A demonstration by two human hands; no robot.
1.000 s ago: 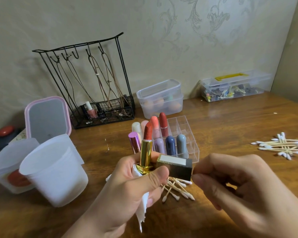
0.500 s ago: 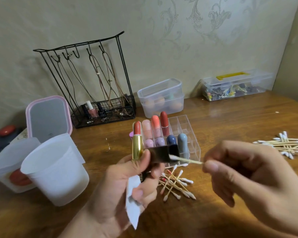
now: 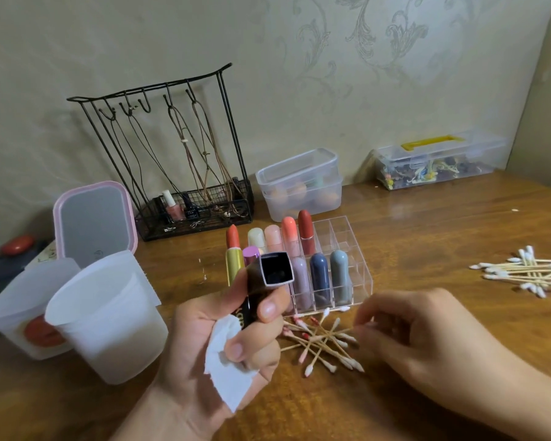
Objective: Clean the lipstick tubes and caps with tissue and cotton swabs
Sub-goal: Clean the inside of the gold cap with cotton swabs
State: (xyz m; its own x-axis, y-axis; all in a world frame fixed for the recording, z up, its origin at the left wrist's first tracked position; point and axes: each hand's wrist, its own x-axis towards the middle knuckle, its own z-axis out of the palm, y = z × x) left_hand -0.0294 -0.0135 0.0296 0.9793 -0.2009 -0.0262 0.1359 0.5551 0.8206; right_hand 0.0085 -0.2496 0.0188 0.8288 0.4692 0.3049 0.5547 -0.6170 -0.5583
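Observation:
My left hand (image 3: 198, 342) grips three things at once. They are a black square lipstick cap (image 3: 275, 268) with its open end facing me, a gold lipstick tube (image 3: 234, 265) with its red bullet raised, and a folded white tissue (image 3: 226, 367). My right hand (image 3: 427, 338) is low over the table. Its fingertips pinch the end of a cotton swab (image 3: 339, 331) that lies on the pile of used, pink-stained swabs (image 3: 322, 345). A clear organizer (image 3: 342, 237) behind the pile holds several lipsticks. Clean swabs (image 3: 528, 272) lie at the right.
Two white plastic cups (image 3: 109, 316) stand at the left in front of a pink-framed mirror (image 3: 93, 218). A black wire jewellery rack (image 3: 172, 173), a clear tub of sponges (image 3: 303, 183) and a clear case with a yellow handle (image 3: 439, 160) line the wall.
My right hand pulled the swab out of the cap and lowered it onto the used pile. My left hand turned the cap so that its open end faces me.

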